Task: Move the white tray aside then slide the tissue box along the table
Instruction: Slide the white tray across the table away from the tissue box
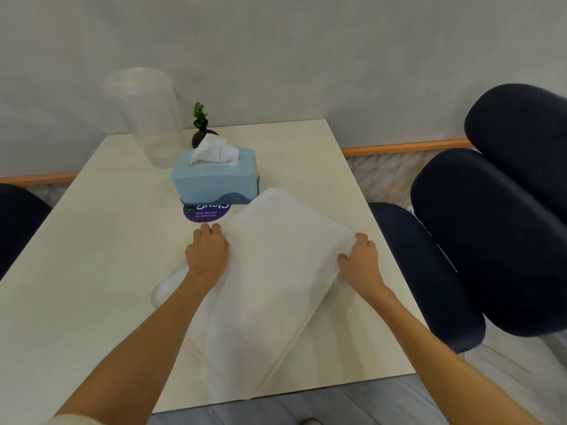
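Note:
The white tray point(270, 283) lies at an angle on the cream table point(92, 271), its far corner close to the tissue box. My left hand point(207, 250) grips the tray's left edge and my right hand point(359, 256) grips its right corner. The blue tissue box point(214, 179) stands just beyond the tray, with a white tissue sticking out of its top. A round purple sticker point(205, 213) shows on the table in front of the box, partly under it.
A clear plastic cup point(147, 118) stands behind and left of the box. A small dark vase with a green sprig point(201, 130) sits behind the box. Dark blue chairs point(491, 225) flank the table on the right and far left. A wall lies behind.

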`<move>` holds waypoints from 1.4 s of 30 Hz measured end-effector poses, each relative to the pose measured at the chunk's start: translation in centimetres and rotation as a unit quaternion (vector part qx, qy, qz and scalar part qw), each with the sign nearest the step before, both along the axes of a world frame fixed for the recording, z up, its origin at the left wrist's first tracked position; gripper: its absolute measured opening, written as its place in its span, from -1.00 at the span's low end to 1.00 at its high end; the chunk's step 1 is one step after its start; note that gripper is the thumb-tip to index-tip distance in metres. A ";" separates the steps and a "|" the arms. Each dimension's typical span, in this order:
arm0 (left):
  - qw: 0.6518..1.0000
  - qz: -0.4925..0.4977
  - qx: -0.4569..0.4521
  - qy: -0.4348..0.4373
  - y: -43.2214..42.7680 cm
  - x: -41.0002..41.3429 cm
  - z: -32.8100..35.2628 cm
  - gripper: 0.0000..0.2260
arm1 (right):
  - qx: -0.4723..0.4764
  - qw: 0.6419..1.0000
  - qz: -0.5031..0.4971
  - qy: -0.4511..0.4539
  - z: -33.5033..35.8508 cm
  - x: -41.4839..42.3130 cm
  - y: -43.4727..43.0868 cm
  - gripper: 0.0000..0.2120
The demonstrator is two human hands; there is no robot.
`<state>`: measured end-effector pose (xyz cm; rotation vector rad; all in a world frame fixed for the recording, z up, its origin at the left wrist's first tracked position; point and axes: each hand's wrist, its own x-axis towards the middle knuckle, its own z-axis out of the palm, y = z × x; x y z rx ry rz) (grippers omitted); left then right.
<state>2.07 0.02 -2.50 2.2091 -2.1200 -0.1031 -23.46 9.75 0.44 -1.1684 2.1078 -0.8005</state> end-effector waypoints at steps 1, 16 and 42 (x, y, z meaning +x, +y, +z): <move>1.000 0.002 0.000 -0.003 -0.2 0.0 0.0 -0.71 | 0.008 1.000 0.003 -0.010 0.0 0.6 0.7 -0.46; 0.998 -0.041 0.041 0.020 1.1 -0.2 0.8 -0.80 | 0.023 0.998 -0.037 0.039 -0.6 -1.7 -0.9 -0.65; 0.981 0.065 0.093 0.155 4.3 -6.4 0.6 -0.78 | 0.031 0.985 0.122 0.121 -0.5 -11.2 -8.4 -0.81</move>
